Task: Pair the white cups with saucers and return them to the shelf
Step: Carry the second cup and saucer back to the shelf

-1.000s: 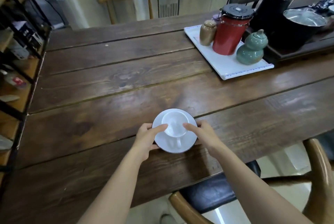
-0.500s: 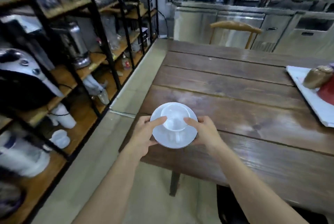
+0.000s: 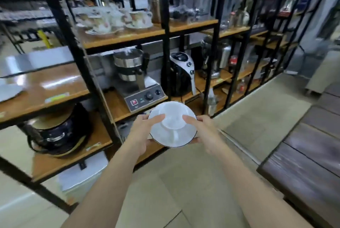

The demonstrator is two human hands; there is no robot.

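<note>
Black-framed shelf (image 3: 165, 31) with wooden boards fills the view ahead of you. Your left hand (image 3: 141, 132) and right hand (image 3: 206, 130) grip the saucer (image 3: 173, 139) from both sides, thumbs steadying the cup (image 3: 172, 117) on it, above the floor.

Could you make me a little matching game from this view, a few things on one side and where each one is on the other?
Things:
1. white cup
2. floral tea set
3. black and white machine
4. wooden table

Places:
A. on a shelf above the appliances
B. at the right edge of view
C. on a saucer held in both hands
D. on a shelf right of the steel appliance

Pairs: 1-C, 2-A, 3-D, 4-B
</note>
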